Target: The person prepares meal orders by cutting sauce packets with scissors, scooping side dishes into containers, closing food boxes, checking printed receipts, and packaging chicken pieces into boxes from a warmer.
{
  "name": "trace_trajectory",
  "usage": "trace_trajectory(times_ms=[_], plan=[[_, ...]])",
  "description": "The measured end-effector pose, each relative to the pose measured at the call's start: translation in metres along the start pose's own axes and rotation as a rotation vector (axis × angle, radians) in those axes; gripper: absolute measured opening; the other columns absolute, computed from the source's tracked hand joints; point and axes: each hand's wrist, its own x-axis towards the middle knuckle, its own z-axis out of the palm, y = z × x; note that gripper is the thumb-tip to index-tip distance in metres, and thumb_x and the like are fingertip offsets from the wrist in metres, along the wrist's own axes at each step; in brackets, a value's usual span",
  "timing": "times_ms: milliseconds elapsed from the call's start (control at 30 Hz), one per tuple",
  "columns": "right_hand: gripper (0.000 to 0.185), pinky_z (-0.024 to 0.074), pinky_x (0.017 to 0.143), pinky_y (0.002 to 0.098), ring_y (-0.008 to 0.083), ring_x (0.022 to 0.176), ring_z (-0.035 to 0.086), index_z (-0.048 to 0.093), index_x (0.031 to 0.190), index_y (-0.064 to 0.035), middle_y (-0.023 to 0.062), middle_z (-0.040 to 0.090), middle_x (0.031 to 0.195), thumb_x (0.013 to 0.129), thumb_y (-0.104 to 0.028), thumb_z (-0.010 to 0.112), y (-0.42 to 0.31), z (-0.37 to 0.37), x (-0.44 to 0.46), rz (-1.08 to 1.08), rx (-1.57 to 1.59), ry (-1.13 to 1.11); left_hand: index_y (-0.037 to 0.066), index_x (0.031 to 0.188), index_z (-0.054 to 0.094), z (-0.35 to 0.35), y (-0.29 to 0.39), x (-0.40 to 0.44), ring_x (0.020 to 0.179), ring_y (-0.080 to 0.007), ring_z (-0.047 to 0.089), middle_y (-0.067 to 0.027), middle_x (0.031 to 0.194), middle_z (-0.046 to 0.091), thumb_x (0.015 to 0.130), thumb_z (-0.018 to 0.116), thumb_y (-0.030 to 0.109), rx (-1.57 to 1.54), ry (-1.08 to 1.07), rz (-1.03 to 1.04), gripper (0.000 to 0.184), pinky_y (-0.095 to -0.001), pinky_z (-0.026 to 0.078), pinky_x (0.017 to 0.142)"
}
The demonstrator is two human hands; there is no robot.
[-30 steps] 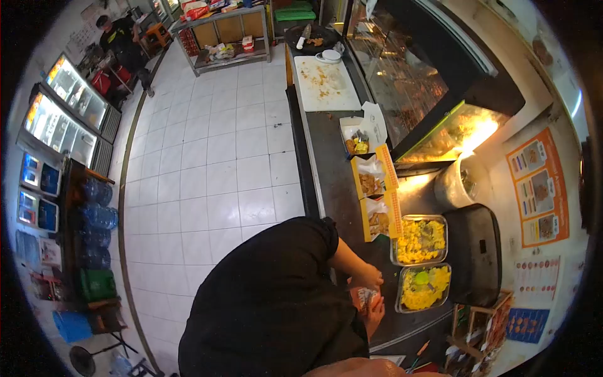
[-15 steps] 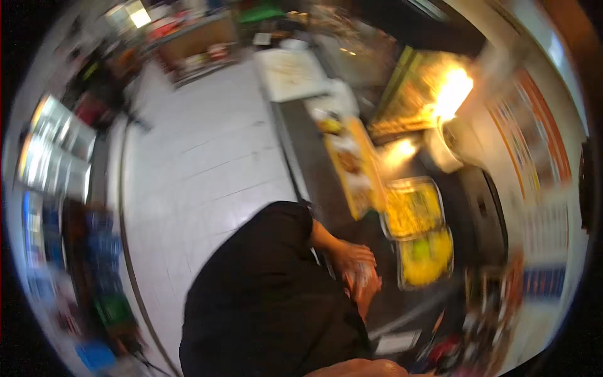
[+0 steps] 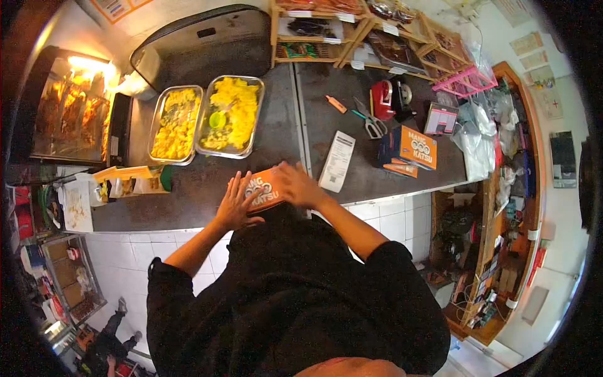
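An orange box with white lettering (image 3: 265, 188) lies at the counter's front edge, against my body. My left hand (image 3: 235, 204) rests on its left side with the fingers spread. On the box's right side is my right hand (image 3: 300, 186), slightly blurred, its fingers partly hidden. Beyond the box stand two glass trays of yellow food, the left one (image 3: 176, 125) and the right one (image 3: 231, 116), which holds a light green piece. A printed receipt (image 3: 337, 161) lies to the right of my right hand.
More orange boxes (image 3: 418, 148), scissors (image 3: 375, 127) and an orange marker (image 3: 336, 103) are on the right. Wooden racks (image 3: 317, 31) stand behind. Open food boxes (image 3: 127, 181) and a lit display case (image 3: 72, 110) are on the left. Another person (image 3: 110, 345) is at lower left.
The view has swung to the right, bringing the racks, receipt and stacked boxes into sight. My hands, earlier close together, are now apart on either side of the orange box.
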Motion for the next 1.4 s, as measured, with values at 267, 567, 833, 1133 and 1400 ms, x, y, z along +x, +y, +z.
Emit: trace_trajectory(times_ms=[267,567,833,1133,1400], plan=[[0.050,0.0409,0.106,0.0528,0.0422,0.119,0.057,0.056,0.133,0.0002,0.0268,0.061,0.123,0.090,-0.024,0.065,0.376,0.000,-0.096,0.922,-0.465,0.375,0.022,0.132,0.063,0.069,0.054,0.055,0.141,-0.0505,0.030,-0.0234,0.157,0.030,0.072,0.083,0.046,0.038,0.310,-0.249,0.068,-0.0690,0.024,0.114],[0.072,0.0532,0.092,0.0428,0.0315,0.105,0.064,0.054,0.133,-0.0078,0.0166,0.065,0.114,0.077,-0.049,0.074,0.395,-0.083,-0.039,1.098,0.262,-0.475,0.027,0.130,0.061,0.061,0.083,0.027,0.131,-0.0416,0.042,-0.0214,0.140,0.045,0.064,0.085,0.045,-0.038,0.460,-0.552,0.073,-0.0582,0.033,0.106],[0.058,0.0499,0.094,0.0417,0.0302,0.114,0.057,0.054,0.128,-0.0022,0.0164,0.054,0.123,0.085,-0.031,0.080,0.056,-0.040,0.048,0.406,0.518,0.262,0.025,0.136,0.055,0.064,0.081,0.019,0.132,-0.0399,0.041,-0.0215,0.143,0.043,0.064,0.086,0.041,-0.104,0.501,-0.483,0.080,-0.0559,0.029,0.109],[0.072,0.0571,0.088,0.0474,0.0382,0.121,0.052,0.053,0.129,-0.0058,0.0173,0.047,0.129,0.077,-0.047,0.081,-0.185,0.127,0.210,-0.027,-0.235,-0.428,0.010,0.137,0.054,0.100,0.066,0.011,0.132,-0.0342,0.043,-0.0119,0.140,0.051,0.093,0.062,0.040,-0.225,0.690,-0.464,0.054,-0.0507,0.033,0.112],[0.056,0.0388,0.105,0.0608,0.0351,0.129,0.047,0.063,0.126,-0.0082,0.0117,0.053,0.139,0.085,-0.044,0.075,-0.259,0.149,0.238,-0.088,0.081,-0.179,0.007,0.131,0.056,0.089,0.017,-0.013,0.111,-0.0336,0.055,-0.0149,0.117,0.059,0.090,0.061,0.040,-0.138,0.641,-0.426,0.052,-0.0473,0.043,0.096]])
